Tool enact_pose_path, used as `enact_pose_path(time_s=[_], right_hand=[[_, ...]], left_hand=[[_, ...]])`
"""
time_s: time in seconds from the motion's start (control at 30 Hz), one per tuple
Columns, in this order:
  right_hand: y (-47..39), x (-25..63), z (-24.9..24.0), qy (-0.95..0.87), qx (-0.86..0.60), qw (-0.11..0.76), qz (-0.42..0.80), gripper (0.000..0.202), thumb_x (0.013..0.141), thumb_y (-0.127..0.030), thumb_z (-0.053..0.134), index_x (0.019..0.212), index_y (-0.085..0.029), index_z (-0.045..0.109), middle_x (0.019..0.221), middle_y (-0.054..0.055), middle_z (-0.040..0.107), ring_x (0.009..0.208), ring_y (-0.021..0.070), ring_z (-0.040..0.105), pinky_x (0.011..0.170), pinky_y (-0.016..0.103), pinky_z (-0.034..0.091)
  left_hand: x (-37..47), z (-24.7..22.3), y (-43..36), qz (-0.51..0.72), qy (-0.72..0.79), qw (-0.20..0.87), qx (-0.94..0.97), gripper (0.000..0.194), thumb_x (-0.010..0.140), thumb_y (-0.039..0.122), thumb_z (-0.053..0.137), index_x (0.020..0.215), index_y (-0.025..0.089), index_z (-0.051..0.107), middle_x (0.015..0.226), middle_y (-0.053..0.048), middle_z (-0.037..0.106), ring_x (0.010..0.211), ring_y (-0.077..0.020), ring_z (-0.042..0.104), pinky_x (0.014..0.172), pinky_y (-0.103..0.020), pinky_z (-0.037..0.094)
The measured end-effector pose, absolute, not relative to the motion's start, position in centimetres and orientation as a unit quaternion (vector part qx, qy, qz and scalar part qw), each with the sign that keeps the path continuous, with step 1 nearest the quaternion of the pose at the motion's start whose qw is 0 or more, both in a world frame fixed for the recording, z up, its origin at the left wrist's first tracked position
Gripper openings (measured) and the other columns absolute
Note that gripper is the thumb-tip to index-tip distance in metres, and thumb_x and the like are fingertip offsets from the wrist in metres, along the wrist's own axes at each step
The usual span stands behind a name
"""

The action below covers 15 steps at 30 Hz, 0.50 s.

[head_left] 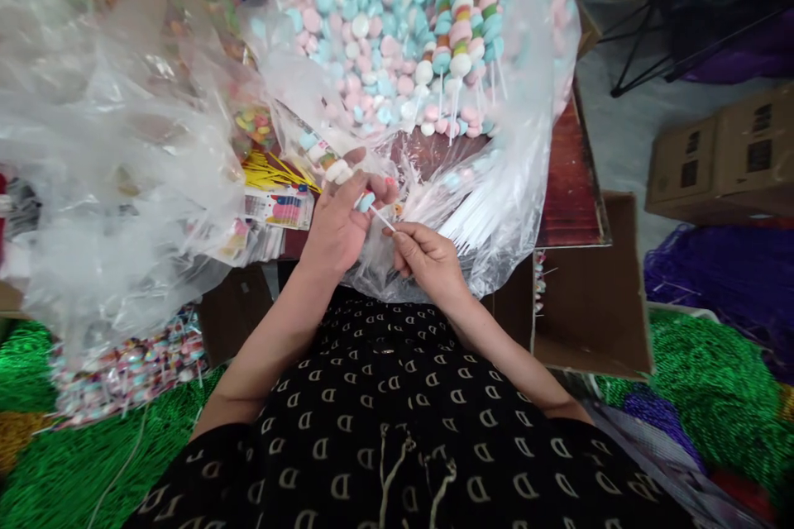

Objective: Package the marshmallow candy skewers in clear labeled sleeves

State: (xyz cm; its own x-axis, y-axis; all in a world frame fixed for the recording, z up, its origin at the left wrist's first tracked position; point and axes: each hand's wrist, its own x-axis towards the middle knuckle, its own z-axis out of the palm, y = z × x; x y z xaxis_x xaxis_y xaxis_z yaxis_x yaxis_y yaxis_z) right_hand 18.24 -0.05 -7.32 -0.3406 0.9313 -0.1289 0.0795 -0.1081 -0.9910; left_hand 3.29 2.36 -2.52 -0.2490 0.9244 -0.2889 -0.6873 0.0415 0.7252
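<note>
My left hand (338,227) is curled round soft candies, with a blue and white marshmallow (365,202) showing at its palm. My right hand (428,258) pinches a thin white stick (383,220), whose upper end meets that marshmallow. Just beyond my left fingers lies a row of marshmallows and gummies (322,154); whether that hand touches it I cannot tell. A large clear bag (372,41) of pink, blue and white marshmallows spreads in front of me, with several finished candy skewers (460,25) on top. Loose white sticks (480,211) lie on the plastic, right of my hands.
Yellow twist ties (276,172) and printed packets (279,207) lie left of my hands, beside crumpled clear bags (117,124). The red table (574,190) ends at right above an open cardboard box (592,289). Packed skewers (133,372) sit low at left. Green shiny strands (713,372) pile at right.
</note>
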Motion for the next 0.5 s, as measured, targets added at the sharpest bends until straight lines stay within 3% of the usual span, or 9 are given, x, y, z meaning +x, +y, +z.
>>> enact_pose_path(time_s=[0.13,0.27,0.5], right_hand=[[0.0,18.5,-7.5,-0.582,-0.470,0.385,0.541,0.027,0.094,-0.045,0.063,0.104,-0.024,0.077,0.060,-0.003,0.059,0.053,0.0141,0.055,0.058,0.030,0.050],[-0.1,18.6,-7.6,-0.622,-0.478,0.392,0.481,0.024,0.095,-0.040,0.061,0.105,-0.024,0.077,0.063,-0.001,0.061,0.058,0.0162,0.059,0.065,0.033,0.052],[-0.3,17.7,-6.8,-0.560,-0.431,0.375,0.600,0.039,0.098,-0.060,0.059,0.101,-0.023,0.072,0.049,-0.008,0.047,0.044,0.0103,0.044,0.049,0.025,0.042]], left_hand=[[1.6,-2.5,3.1,0.710,0.400,0.569,0.115,0.021,0.089,0.042,0.077,0.104,0.029,0.072,0.088,-0.001,0.075,0.086,-0.0206,0.075,0.085,-0.037,0.059],[0.9,-3.0,3.6,0.711,0.425,0.553,0.093,0.011,0.088,0.034,0.079,0.091,0.026,0.072,0.066,0.004,0.063,0.070,-0.0154,0.069,0.079,-0.031,0.059],[2.7,-3.8,2.7,0.705,0.402,0.556,0.181,0.014,0.094,0.037,0.072,0.095,0.022,0.072,0.066,0.004,0.058,0.066,-0.0130,0.065,0.082,-0.032,0.058]])
